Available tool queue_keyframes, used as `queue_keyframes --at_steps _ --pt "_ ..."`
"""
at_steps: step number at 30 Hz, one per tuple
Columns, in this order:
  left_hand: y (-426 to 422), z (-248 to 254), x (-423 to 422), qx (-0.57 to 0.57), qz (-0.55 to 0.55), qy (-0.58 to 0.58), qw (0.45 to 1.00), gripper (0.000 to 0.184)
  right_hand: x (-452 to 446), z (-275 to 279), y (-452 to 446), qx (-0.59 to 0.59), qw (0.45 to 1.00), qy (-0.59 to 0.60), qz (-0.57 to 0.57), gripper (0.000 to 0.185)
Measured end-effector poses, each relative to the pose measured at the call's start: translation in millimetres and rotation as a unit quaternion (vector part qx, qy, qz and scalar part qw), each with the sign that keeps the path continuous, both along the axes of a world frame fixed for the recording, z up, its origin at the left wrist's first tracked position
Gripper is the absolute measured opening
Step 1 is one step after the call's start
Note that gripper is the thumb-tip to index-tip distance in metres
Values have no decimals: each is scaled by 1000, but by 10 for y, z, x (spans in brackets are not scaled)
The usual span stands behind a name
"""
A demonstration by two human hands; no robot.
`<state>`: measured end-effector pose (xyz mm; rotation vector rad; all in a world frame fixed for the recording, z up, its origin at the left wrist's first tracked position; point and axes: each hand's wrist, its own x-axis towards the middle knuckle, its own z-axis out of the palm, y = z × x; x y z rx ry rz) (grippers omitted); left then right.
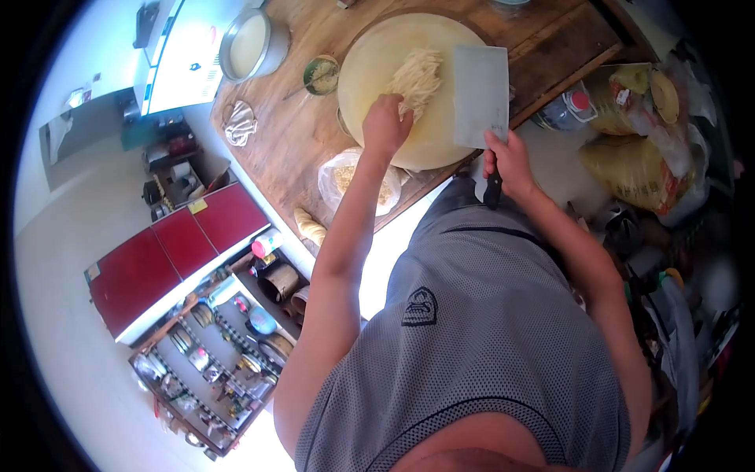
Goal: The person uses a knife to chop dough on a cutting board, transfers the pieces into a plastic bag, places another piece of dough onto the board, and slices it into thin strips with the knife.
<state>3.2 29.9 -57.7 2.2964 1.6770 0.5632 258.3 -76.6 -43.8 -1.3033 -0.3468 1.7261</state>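
Note:
A pile of pale, thin-cut strips (418,77) lies on the round cutting board (366,59). My left hand (386,124) is at the near-left edge of the pile, its fingers bent down toward the strips; whether it grips any is hard to make out. My right hand (509,163) is closed around the black handle of a cleaver (480,94). The broad blade is over the right side of the board, its flat face turned up toward me. Beside my left forearm sits a clear plastic bag (340,171) with yellowish crumbly contents.
On the wooden table (275,134) stand a metal pot (253,45) with whitish contents and a small green bowl (321,75). A crumpled cloth (240,123) lies at the left. Sacks (629,167) and a large plastic bottle (568,108) are right of the table; red-fronted cabinets (177,250) stand at left.

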Motion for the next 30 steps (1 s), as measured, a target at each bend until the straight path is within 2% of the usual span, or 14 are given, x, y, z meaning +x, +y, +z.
queue_keyframes --at_steps 4,8,13,16,18,19,20,22,23,25,30 --pt "114 -84 -41 -10 -21 -14 1000 21 -155 80 -56 -13 999 -17 -32 18" --pt "175 -162 -63 -79 25 -64 994 23 -378 58 -70 5 997 -15 -77 18" --pt "121 -19 -131 -158 79 -150 973 21 -766 35 -4 12 989 -18 -145 16" --pt "68 76 -118 -119 61 -218 967 24 -1007 -29 82 14 986 -25 -163 16" --pt "-20 132 -27 69 -33 -171 982 33 -1153 -66 100 16 986 -38 -164 17" --pt "-83 126 11 24 -27 -175 984 45 -1217 -98 106 21 987 -39 -157 18" --pt "-84 110 53 23 -27 -176 984 45 -1280 -130 106 27 988 -40 -149 18" --pt "-87 72 87 57 -20 -134 989 63 -1389 -117 103 23 988 -30 -153 19" --pt "-70 33 66 55 -20 -135 989 63 -1432 -120 100 19 988 -33 -150 17" --pt "-3 -112 17 71 0 -124 990 74 -1483 -153 89 12 988 -38 -151 15" --pt "161 -350 -161 20 3 -96 995 73 -1483 -204 26 24 988 -74 -136 20"
